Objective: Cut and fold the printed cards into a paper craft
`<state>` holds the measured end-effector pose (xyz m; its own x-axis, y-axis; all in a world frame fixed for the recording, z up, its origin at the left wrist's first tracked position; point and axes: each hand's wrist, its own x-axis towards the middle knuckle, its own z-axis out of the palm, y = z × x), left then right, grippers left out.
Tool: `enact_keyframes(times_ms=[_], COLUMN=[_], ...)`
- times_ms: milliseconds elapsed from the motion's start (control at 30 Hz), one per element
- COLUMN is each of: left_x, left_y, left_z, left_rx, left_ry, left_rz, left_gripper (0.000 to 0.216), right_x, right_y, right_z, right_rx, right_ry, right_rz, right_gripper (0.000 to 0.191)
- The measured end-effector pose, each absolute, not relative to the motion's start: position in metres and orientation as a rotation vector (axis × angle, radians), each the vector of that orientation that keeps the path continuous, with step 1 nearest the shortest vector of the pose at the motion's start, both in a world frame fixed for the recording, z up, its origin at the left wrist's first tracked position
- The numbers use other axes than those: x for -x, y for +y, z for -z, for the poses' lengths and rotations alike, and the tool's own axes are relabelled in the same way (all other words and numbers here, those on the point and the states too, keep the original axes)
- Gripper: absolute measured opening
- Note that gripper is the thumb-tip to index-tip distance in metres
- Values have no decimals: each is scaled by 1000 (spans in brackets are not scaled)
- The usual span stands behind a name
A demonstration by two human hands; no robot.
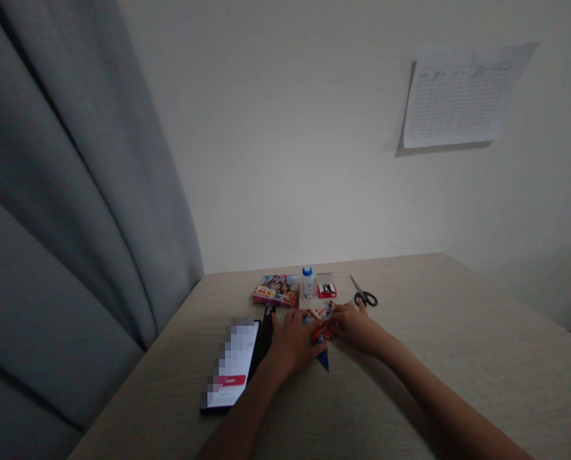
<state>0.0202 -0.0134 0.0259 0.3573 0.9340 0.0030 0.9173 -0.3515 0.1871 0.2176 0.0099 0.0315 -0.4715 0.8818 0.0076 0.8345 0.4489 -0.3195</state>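
Observation:
A small folded piece of colourful printed paper (320,333) lies on the table between my hands, with a dark blue pointed end showing below. My left hand (291,340) rests palm down over its left side, fingers spread and the thumb against the paper. At the right edge, my right hand (355,326) has its fingers curled and pinched on the paper; the fingertips are partly hidden. Just behind my right hand lies a pair of scissors (361,294) with black handles, blades pointing away.
A phone (232,367) with a lit screen lies left of my left hand, beside a dark strip-like object (265,342). Behind stand a stack of printed leaflets (276,291), a blue-capped bottle (308,285) and a small red box (326,291). A grey curtain (98,160) borders the left.

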Motion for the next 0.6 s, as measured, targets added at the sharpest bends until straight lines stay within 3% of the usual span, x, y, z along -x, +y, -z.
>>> enact_keyframes(times_ms=[600], left_x=[-18], left_y=[-9], left_z=[-23], left_rx=[-2444], left_ry=[1671], left_rz=[-144], left_gripper=[64], right_x=[-218], right_y=[8], right_z=[-31], right_rx=[1499], right_ry=[-2488], right_rz=[-431], right_gripper=[23])
